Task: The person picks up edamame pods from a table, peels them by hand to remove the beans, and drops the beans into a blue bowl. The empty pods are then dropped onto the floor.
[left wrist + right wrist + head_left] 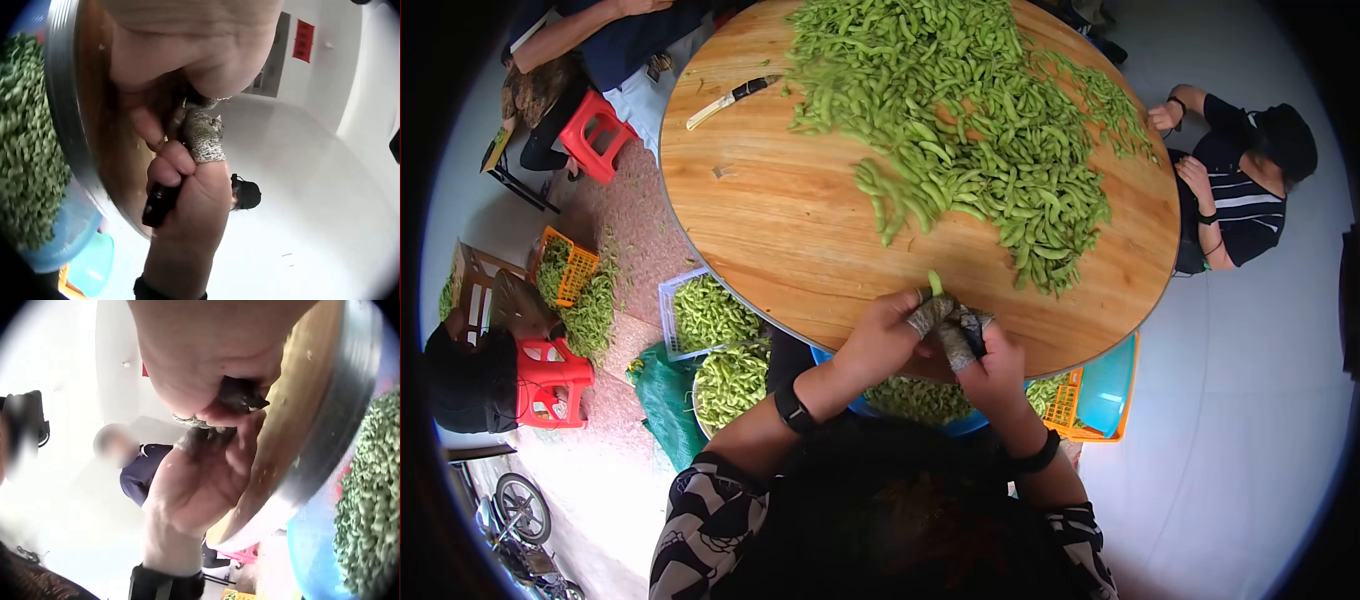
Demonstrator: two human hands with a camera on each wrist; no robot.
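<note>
Over the near edge of the round wooden table, my left hand [878,345] pinches a green soybean pod [935,283] whose tip pokes up past the fingers. Close against it, my right hand [997,372] grips a small knife by its black handle [161,203]; the hands hide its blade. Grey patterned wrapping [956,345] covers thumb and fingers where the two hands meet. A large heap of soybean pods [960,120] spreads across the table beyond them.
A second knife [733,102] lies at the table's [770,220] far left. Below the near edge sits a blue basin [75,231] of shelled beans [28,150]. Pods fill a white crate [665,310] at left. Other people sit around, one person [1240,185] at right.
</note>
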